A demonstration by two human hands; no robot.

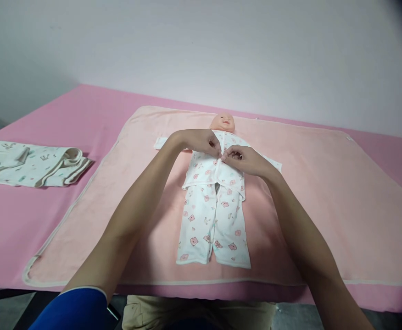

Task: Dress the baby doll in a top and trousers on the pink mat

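A baby doll lies on its back, its head away from me. It wears a white baby jacket printed with small pink figures, and matching trousers lie flat below it. Over the chest, my left hand is closed, fingertips pinching the edge of the jacket's front opening. My right hand meets it from the other side, thumb and forefinger pinched on the same front edge. Any fastener between the fingertips is too small to make out. The jacket's sleeves stretch out to both sides, partly covered by my arms.
A pale pink blanket with a light border is spread under the doll. It lies on a pink-covered table against a white wall. Folded white printed cloth rests at the left. The table's front edge is close to my body.
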